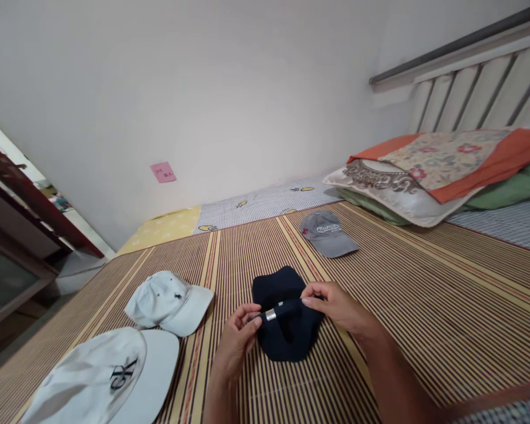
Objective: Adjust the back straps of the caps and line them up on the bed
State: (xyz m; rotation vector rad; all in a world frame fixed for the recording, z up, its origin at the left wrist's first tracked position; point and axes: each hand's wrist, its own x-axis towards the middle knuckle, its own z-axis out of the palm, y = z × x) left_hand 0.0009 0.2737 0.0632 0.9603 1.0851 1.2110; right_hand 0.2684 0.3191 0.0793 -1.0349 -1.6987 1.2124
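Note:
A dark navy cap (287, 344) lies on the striped bamboo mat (229, 259), its opening and back strap facing me. On the strap shows a silver buckle (271, 315). My left hand (241, 333) pinches the strap's left end beside the buckle, thumb and index finger together. The strap's right end is between the thumb and fingers of my right hand (331, 303). Two white caps, one with a small dark logo (159, 300) and one with black letters (92, 377), rest at the left. Behind the navy cap sits a grey cap (329, 232).
Pillows with an orange-edged floral cover (450, 156) are piled at the back right, near a white slatted headboard (477, 94). A pink note (163, 172) is on the wall. A dark red door frame (39, 194) stands at the far left.

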